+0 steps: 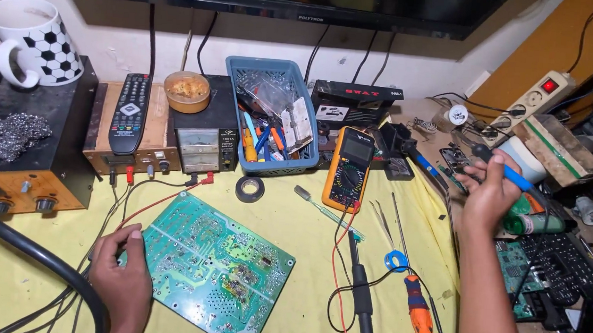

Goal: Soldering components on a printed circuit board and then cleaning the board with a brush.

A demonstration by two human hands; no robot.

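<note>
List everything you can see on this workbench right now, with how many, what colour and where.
circuit board: one, green, front centre on the yellow cloth
multimeter: one, yellow and black, centre
basket: one, blue, back centre, full of tools
remote control: one, black, back left on a wooden box
mug: one, white with black patches, far left
tape roll: one, black, before the basket
screwdriver: one, orange handle, front right
power strip: one, cream, back right
soldering iron: one, blue grip, in the right hand
left hand: on the board's left edge
right hand: raised, gripping the iron
</note>
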